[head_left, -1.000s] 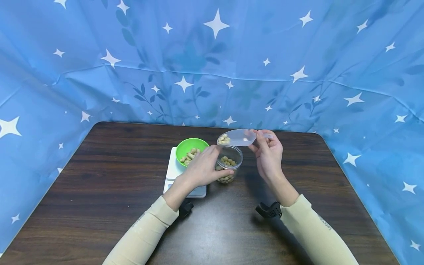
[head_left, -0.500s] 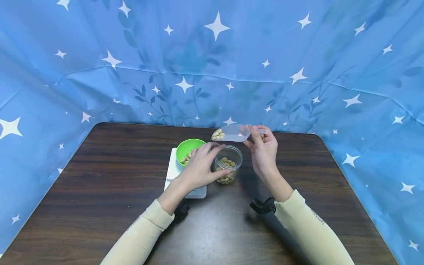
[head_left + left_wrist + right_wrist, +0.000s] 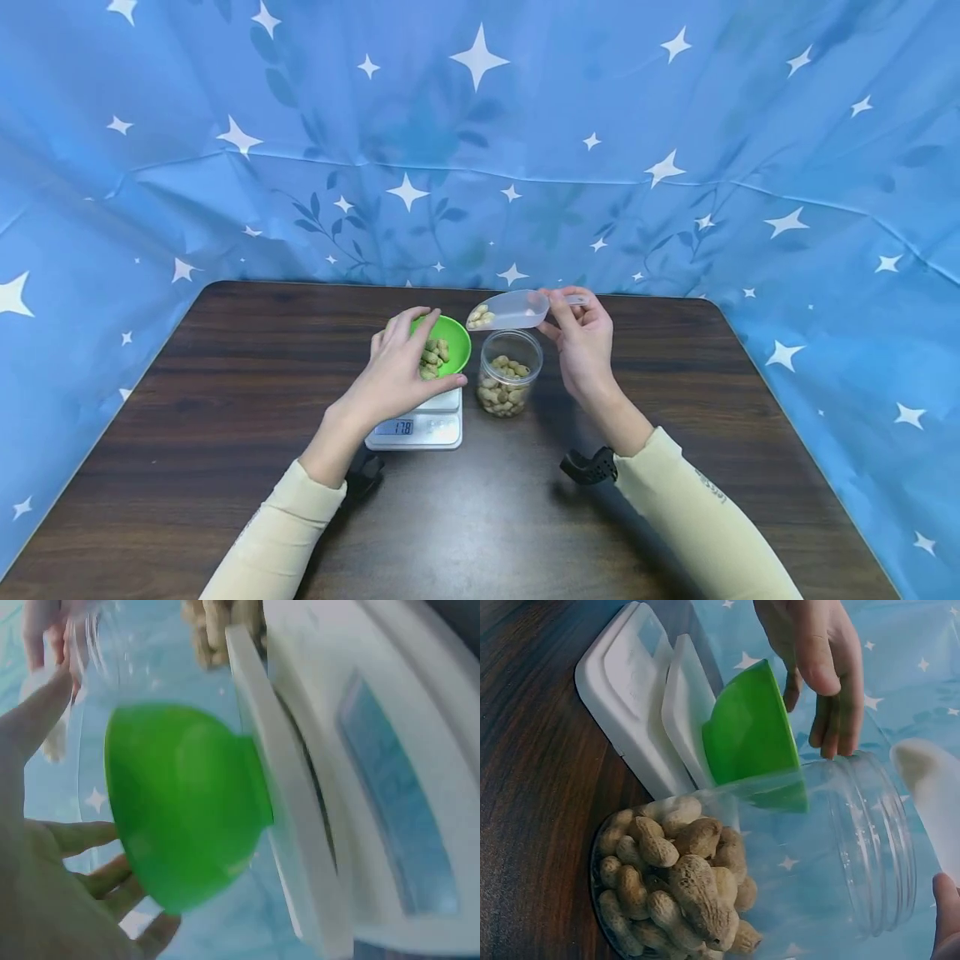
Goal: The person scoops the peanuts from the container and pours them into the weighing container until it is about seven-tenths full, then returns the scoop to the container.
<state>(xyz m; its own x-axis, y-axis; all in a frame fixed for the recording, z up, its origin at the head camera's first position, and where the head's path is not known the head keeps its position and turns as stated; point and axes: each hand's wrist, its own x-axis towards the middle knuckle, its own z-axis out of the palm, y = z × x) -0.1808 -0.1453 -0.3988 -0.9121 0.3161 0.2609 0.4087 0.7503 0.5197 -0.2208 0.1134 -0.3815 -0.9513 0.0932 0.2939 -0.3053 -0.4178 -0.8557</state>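
My right hand (image 3: 587, 342) pinches the handle of a clear plastic scoop (image 3: 517, 310), which holds a few peanuts (image 3: 480, 317) near its tip. The scoop hangs above a clear jar (image 3: 870, 847) part filled with unshelled peanuts (image 3: 682, 877). At the green bowl (image 3: 187, 802) my left hand (image 3: 397, 367) reaches over the rim, thumb and fingers spread apart. In the left wrist view its fingertips lie close to the bowl's side; whether they touch cannot be told. Peanuts lie in the bowl, which stands on a white kitchen scale (image 3: 435, 432).
The scale's display (image 3: 394, 427) reads about 17.8. Scale and jar stand side by side on a dark wooden table (image 3: 510, 517). Behind the table's far edge hangs a blue curtain (image 3: 525, 142) with white stars.
My left hand has moved left from beside the jar to over the green bowl, uncovering the scale's display. The scoop has shifted left, its tip now nearer the bowl.
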